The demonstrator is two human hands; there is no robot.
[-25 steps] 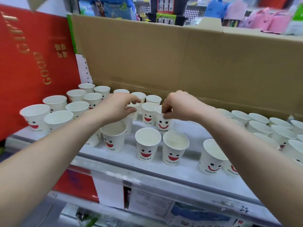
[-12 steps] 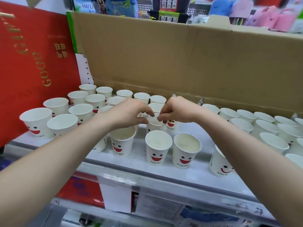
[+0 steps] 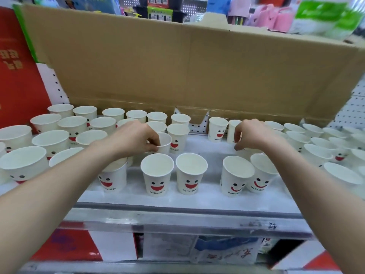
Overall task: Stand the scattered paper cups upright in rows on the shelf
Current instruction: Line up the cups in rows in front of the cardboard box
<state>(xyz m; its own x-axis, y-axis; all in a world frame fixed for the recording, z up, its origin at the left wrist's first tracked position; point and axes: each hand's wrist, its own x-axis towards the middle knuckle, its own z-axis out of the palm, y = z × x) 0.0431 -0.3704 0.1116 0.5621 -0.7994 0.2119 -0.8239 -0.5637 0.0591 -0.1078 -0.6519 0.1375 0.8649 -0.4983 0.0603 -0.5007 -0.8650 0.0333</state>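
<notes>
Several white paper cups with red smiling faces stand upright on the white shelf (image 3: 197, 200). The front row includes one cup (image 3: 157, 175) at centre and another (image 3: 191, 173) to its right. My left hand (image 3: 136, 138) pinches the rim of a small upright cup (image 3: 165, 142) in the second row. My right hand (image 3: 251, 135) curls its fingers down onto the rim of a cup (image 3: 253, 152) that is mostly hidden beneath it, behind two front cups (image 3: 237, 176). A bare gap of shelf lies between my hands.
A tall brown cardboard sheet (image 3: 177, 66) forms the back wall behind the cups. A red gift box (image 3: 15, 80) stands at the left. More cups crowd the left side (image 3: 49, 139) and the right side (image 3: 316, 151). The shelf's metal front edge (image 3: 177, 217) runs below.
My hands, together on one cup at centre before, have moved apart. The left one stays on a cup at centre. The right one has shifted right onto another cup.
</notes>
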